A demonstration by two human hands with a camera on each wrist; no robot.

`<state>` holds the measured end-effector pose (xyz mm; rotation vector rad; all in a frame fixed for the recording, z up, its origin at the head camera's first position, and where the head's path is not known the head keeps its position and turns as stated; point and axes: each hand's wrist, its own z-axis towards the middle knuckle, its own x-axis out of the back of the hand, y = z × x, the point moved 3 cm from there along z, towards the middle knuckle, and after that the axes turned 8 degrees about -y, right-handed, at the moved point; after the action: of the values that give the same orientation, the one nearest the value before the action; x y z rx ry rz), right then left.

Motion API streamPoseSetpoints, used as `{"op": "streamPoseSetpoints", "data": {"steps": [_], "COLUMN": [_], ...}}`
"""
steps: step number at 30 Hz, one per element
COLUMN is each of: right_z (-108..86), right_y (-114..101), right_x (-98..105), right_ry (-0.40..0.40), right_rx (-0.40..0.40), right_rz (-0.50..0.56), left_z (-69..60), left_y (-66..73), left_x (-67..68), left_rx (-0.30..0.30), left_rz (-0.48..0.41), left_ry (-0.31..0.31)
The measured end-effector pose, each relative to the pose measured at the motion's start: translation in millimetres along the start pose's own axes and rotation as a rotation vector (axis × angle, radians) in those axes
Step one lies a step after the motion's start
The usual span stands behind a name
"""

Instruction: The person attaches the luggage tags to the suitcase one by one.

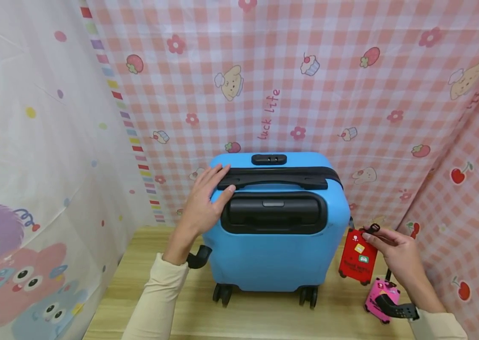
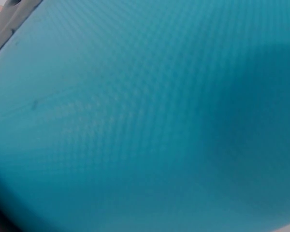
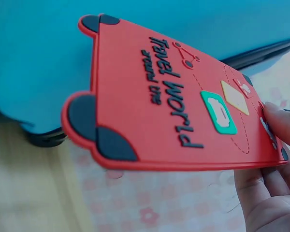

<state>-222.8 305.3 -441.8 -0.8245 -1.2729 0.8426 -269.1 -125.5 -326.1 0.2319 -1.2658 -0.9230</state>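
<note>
- Pinching the red luggage tag (image 1: pixel 357 259) by its top end, live in the right hand (image 1: pixel 397 250), with thumb in front and fingers behind
- Holding it up just beside the right side of the blue suitcase (image 1: pixel 271 262), over the wooden tabletop (image 1: pixel 265 323)
- Showing "Travel World" in dark letters in the right wrist view, beside a green patch and a yellow one
- Across to the other side, resting the left hand (image 1: pixel 203 200) on the suitcase's top left corner, loose and ungrasping, with fingers extended by the black carry handle (image 1: pixel 271 179)
- Standing upright on black wheels, that suitcase, in front of the pink checked cloth (image 1: pixel 333 104)
- Down to the pink luggage tag (image 1: pixel 373 306), below the right hand, partly hidden by a black wrist mount (image 1: pixel 398 309), lying or hanging, impossible to tell
</note>
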Motion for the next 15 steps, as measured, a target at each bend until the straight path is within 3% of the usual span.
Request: {"op": "streamPoseSetpoints", "data": {"steps": [15], "right_z": [4.4], "right_y": [-48], "right_x": [15], "right_ry": [0.048], "right_rx": [0.189], "right_rz": [0.071], "left_z": [-0.3], "left_y": [-1.1], "left_x": [-0.6], "left_rx": [-0.011], "left_rz": [-0.005], "left_ry": [0.006]}}
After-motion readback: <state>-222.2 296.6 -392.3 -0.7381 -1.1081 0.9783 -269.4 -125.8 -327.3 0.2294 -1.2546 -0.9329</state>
